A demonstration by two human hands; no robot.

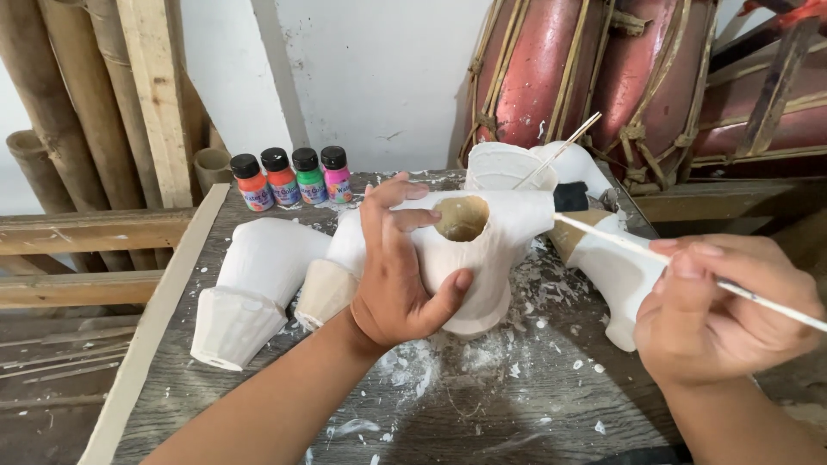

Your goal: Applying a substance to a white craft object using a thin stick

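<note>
My left hand (398, 271) grips a white-painted, T-shaped paper form (491, 250) with a brown hollow opening on top, holding it upright on the grey wooden table (517, 413). My right hand (719, 306) holds a thin paintbrush (620, 243) whose tip touches the form's right arm. A second brush or stick (558, 151) leans in a white cup (500, 168) behind the form.
More white-painted forms lie to the left (250, 288) and right (612, 275). Several small paint bottles (293, 178) stand at the table's back edge. Bamboo poles (60, 112) and planks lean at the left; red drums (594, 77) stand behind. White flakes litter the tabletop.
</note>
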